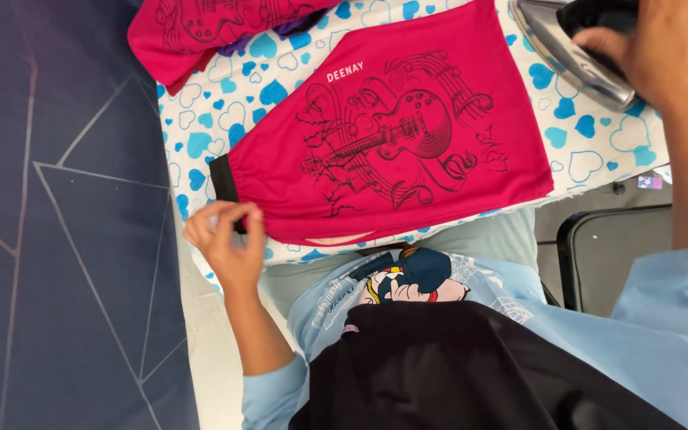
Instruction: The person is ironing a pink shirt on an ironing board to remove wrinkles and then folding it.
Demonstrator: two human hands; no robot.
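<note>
Pinched between thumb and fingers, the left hand [228, 239] clamps the black hem band of the pink garment [408, 127] at about eight o'clock in my view. I log the right hand [662, 48] at one o'clock, closed around the dark handle of the iron [571, 56], whose metal soleplate rests on the cover.

Largest item: the board cover [591, 127], white with blue hearts, running from eleven to three o'clock. On it lies the pink garment, spread flat at centre, with a black guitar print (lettering above it not recorded). A second pink garment [201, 28] sits bunched at eleven o'clock, touching the cover's far edge and apart from the first. I note a dark patterned floor [57, 239] at nine o'clock. Pale blue sleeves fill six o'clock.
</note>
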